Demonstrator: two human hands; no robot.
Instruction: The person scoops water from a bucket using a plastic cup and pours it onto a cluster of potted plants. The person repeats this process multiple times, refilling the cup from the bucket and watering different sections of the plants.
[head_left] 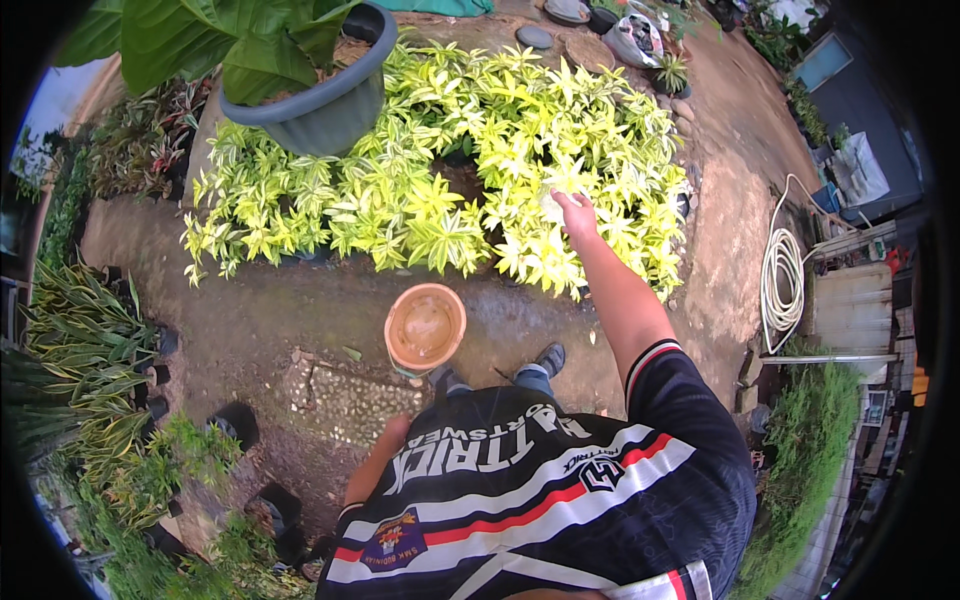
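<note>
My right hand [575,216] reaches out over the bed of yellow-green variegated plants [435,215], its fingers closed. Something pale shows at the fingertips against the bright leaves, too washed out to name. Low at my left side, my left hand [396,432] is partly hidden by my shirt, and its fingers do not show clearly. An orange-brown bucket [426,355] stands on the ground just ahead of my feet. Its bottom looks wet, perhaps with a little water.
A big grey pot [330,110] with a broad-leaved plant rises at the bed's far left. Dark plant pots [236,424] and long striped leaves line the left side. A pale coiled hose [783,285] hangs at the right. A pebbled slab [350,402] lies left of the bucket.
</note>
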